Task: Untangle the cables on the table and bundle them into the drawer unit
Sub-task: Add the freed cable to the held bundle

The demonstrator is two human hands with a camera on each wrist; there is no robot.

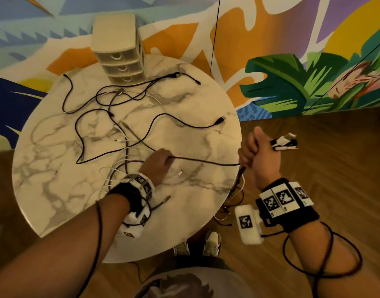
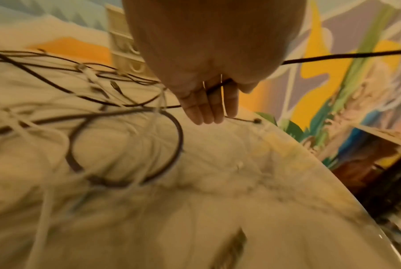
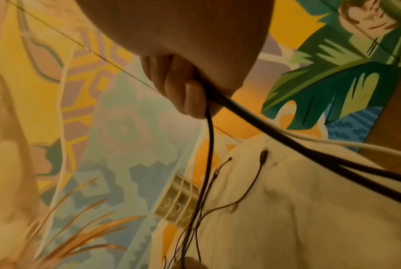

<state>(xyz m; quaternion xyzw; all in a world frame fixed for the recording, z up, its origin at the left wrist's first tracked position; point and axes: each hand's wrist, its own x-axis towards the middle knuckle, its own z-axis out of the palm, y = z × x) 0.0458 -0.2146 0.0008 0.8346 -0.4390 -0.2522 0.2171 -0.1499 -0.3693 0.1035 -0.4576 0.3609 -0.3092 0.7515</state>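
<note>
Several black, purple and white cables (image 1: 111, 117) lie tangled on the round marble table (image 1: 55, 190). A beige drawer unit (image 1: 118, 48) with three shut drawers stands at the table's far edge. My left hand (image 1: 161, 161) is over the table's near middle, fingers curled round a black cable (image 1: 206, 161). That cable runs taut to my right hand (image 1: 252, 153), just off the table's right edge. The right hand is a fist gripping a bundle of cables; plug ends (image 1: 283, 143) stick out behind it and loops hang below. The right wrist view shows its fingers (image 3: 185, 87) wrapped on black cables (image 3: 208, 136).
White and purple loops (image 1: 120, 168) lie just left of my left hand, and a white plug (image 1: 179, 173) sits beside it. Wooden floor (image 1: 314, 147) lies to the right, a painted mural wall (image 1: 271, 61) behind. My shoes (image 1: 210, 244) stand by the table's near edge.
</note>
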